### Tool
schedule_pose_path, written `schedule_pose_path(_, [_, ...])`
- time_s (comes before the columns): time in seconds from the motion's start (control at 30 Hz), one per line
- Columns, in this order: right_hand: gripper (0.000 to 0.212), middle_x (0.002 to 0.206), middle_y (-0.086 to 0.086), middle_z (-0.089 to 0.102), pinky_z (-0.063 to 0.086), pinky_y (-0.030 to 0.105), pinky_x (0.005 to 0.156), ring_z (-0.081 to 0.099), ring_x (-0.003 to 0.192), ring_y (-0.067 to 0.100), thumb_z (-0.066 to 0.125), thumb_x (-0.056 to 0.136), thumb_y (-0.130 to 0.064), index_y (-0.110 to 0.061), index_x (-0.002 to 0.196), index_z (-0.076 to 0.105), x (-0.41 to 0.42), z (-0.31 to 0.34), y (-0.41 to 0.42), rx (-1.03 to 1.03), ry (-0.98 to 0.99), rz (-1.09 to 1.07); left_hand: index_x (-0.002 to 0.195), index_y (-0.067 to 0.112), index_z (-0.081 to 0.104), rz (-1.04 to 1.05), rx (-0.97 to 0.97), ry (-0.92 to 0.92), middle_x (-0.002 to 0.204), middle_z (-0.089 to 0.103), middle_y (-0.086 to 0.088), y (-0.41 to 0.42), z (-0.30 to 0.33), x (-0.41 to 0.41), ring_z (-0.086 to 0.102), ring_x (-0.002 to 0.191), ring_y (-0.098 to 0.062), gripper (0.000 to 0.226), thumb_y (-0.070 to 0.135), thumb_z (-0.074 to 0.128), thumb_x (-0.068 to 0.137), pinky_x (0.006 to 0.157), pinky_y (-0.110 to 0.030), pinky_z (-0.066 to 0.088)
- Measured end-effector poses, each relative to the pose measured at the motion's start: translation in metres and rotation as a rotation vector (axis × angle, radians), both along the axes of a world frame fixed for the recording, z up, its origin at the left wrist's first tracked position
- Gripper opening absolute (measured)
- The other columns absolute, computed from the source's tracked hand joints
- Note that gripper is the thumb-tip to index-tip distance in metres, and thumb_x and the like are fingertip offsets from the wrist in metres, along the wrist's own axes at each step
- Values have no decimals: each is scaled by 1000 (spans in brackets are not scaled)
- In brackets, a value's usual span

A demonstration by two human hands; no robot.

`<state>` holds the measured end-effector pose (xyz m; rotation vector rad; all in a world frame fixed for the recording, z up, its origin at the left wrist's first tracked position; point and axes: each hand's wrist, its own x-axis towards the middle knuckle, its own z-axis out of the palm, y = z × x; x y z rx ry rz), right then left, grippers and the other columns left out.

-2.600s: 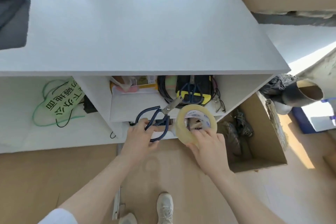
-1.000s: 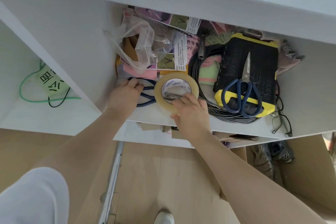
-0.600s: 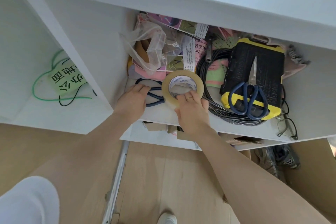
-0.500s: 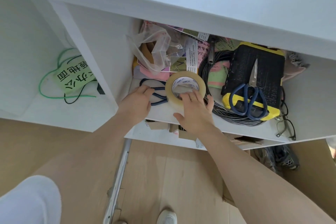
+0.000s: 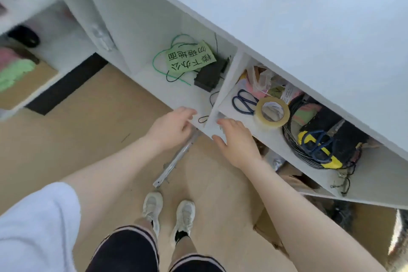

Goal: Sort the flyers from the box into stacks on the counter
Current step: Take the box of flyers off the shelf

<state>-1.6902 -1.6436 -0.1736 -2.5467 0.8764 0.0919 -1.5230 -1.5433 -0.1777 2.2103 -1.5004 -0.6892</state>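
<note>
The head camera looks down past both bare forearms at a white desk (image 5: 309,17) with open shelf compartments under its top. The left hand (image 5: 171,127) hangs in front of the left compartment's lower edge, fingers relaxed and lightly spread, holding nothing. The right hand (image 5: 237,139) is just in front of the right compartment's shelf edge, palm down, fingers loosely extended and empty; whether its fingertips touch the shelf cannot be told because of blur. On the right shelf (image 5: 271,137) a roll of clear packing tape (image 5: 272,112) lies tilted, and just to its left lie dark blue-handled scissors (image 5: 242,101), apart from both hands. Behind these sit a crumpled clear plastic bag (image 5: 260,78) and some pink and printed papers (image 5: 287,93), which may be flyers, though they are too small to tell. To the right of the tape is a coil of black cable (image 5: 291,139), and beside it a black and yellow case (image 5: 337,139) with a second pair of blue scissors (image 5: 318,142) lying on top. In the left compartment a green paper note (image 5: 191,58) with handwritten characters rests on a loop of green wire (image 5: 159,64), next to a small black box (image 5: 209,76). A metal rail (image 5: 176,159) lies on the tan floor below the shelves, near the person's two white sneakers (image 5: 169,212). At the far left edge a brown cardboard box (image 5: 24,86) with green and pink sheets on it appears heavily blurred. No stacks of flyers are visible on the desk top.
</note>
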Motion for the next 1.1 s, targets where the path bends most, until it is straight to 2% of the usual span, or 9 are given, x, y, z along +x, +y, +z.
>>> schedule_pose_path(0.13, [44,132,8,50,38,38,97,44,121,27,45,95,-33,-12,134,40,77,36,46,21,-38,234,129,13,50,300,-60,37,120,57,-2,88,34,39,57,105,-20,40,13,50,89,88,-34,47])
schedule_pose_path(0.23, [42,130,6,50,42,38,91,45,118,25,44,96,-34,-13,132,40,140,51,90,20,-53,445,129,15,49,495,-33,19,120,57,-1,156,47,75,56,100,-14,40,15,51,89,85,-27,44])
schedule_pose_path(0.33, [42,129,4,50,43,36,89,44,119,23,44,95,-34,-15,132,40,207,62,134,-10,-45,649,128,16,50,681,-26,5,118,58,-1,220,55,114,52,91,-10,41,14,53,87,85,-28,46])
schedule_pose_path(0.47, [40,127,2,51,45,36,89,45,118,21,45,95,-35,-16,130,42,302,67,197,-12,-31,820,127,15,51,930,-49,3,112,58,0,301,63,169,50,83,-10,41,13,54,87,85,-30,47])
schedule_pose_path(0.6, [35,124,0,54,47,34,84,49,113,19,43,96,-34,-16,126,46,397,50,255,-51,-28,941,127,14,50,1080,-42,31,114,58,-1,371,49,244,53,86,-12,42,10,54,86,84,-29,46])
schedule_pose_path(0.7, [32,122,0,56,47,34,81,51,110,20,42,96,-31,-15,124,48,473,34,286,-69,-23,942,128,14,49,1144,-5,82,115,58,0,406,31,315,52,86,-11,43,11,53,86,83,-25,43])
schedule_pose_path(0.83, [33,123,0,55,48,35,82,51,111,19,42,95,-31,-15,124,47,557,17,304,-25,33,823,128,14,49,1165,25,141,113,59,-1,424,10,404,51,85,-12,42,13,54,86,83,-25,43])
schedule_pose_path(1.1, [32,120,0,57,45,32,79,53,108,19,42,94,-33,-16,121,49,703,-36,259,37,157,687,126,15,50,1276,0,294,103,58,2,383,-41,534,51,86,-14,36,16,48,90,73,-21,40])
